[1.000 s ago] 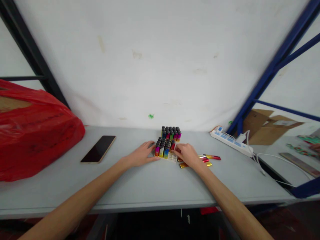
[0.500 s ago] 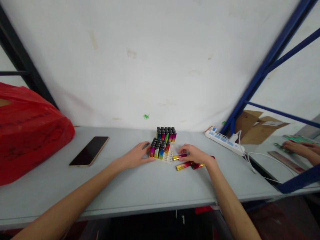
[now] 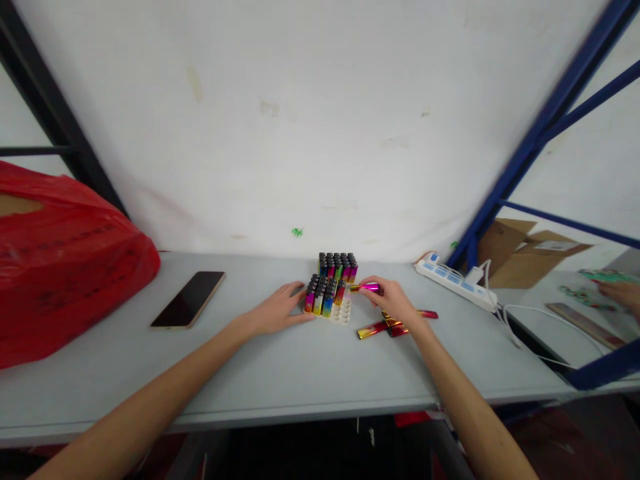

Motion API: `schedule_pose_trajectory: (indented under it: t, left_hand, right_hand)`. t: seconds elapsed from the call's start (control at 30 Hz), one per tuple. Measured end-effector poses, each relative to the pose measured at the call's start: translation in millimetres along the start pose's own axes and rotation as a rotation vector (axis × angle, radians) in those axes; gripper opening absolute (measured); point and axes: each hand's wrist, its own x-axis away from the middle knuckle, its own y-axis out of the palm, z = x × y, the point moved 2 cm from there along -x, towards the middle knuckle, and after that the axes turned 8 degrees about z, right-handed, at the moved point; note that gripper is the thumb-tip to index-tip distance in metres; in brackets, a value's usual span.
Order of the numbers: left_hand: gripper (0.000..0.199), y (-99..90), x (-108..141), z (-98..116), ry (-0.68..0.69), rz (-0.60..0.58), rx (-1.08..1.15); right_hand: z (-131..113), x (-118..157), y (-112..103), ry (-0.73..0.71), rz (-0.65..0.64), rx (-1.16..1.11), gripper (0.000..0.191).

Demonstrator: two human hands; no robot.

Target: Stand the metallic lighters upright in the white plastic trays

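Observation:
My left hand (image 3: 273, 311) lies at the left side of a white holed tray (image 3: 342, 315), thumb at its front edge and fingers farther back, holding it. Upright lighters (image 3: 320, 297) with black tops and shiny coloured bodies fill the tray's left part; bare holes show at its right. Just right of the tray, my right hand (image 3: 389, 296) pinches a shiny purple-and-gold lighter (image 3: 366, 287), lying level with its gold end toward the tray. Several loose red-and-gold lighters (image 3: 373, 330) lie on the table below and beside my right hand.
Behind the tray stands another block of upright lighters (image 3: 338, 265). A phone (image 3: 189, 300) and a red plastic bag (image 3: 75, 280) are at left. To the right are a white power strip (image 3: 456, 285) with cables, a blue frame (image 3: 530, 147), a cardboard box (image 3: 530, 257) and another person's hand (image 3: 623, 293).
My right hand has lifted the purple-and-gold lighter off the table and brought it up toward the tray's right side. My left hand stays at the tray. The view has shifted slightly.

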Motion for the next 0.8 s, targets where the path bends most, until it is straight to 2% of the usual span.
schedule_pose_trajectory:
  t: [0.13, 0.37, 0.6, 0.8]
  left_hand:
    - [0.078, 0.4, -0.4, -0.5, 0.011, 0.006, 0.000]
    - [0.080, 2.5, -1.0, -1.9, 0.016, 0.006, -0.004]
    - [0.077, 2.5, -0.3, -2.3, 0.020, 0.019, 0.003]
    - [0.079, 2.1, -0.8, -1.9, 0.016, 0.002, -0.017]
  right_hand:
    - [-7.1, 1.0, 10.5, 0.141, -0.037, -0.186, 0.054]
    - [-20.0, 1.7, 13.7, 0.248, -0.025, -0.334, 0.065]
    - [-23.1, 3.2, 20.3, 0.197, -0.105, -0.427, 0.073]
    - [-18.8, 0.9, 16.7, 0.161, -0.007, -0.354, 0.072]
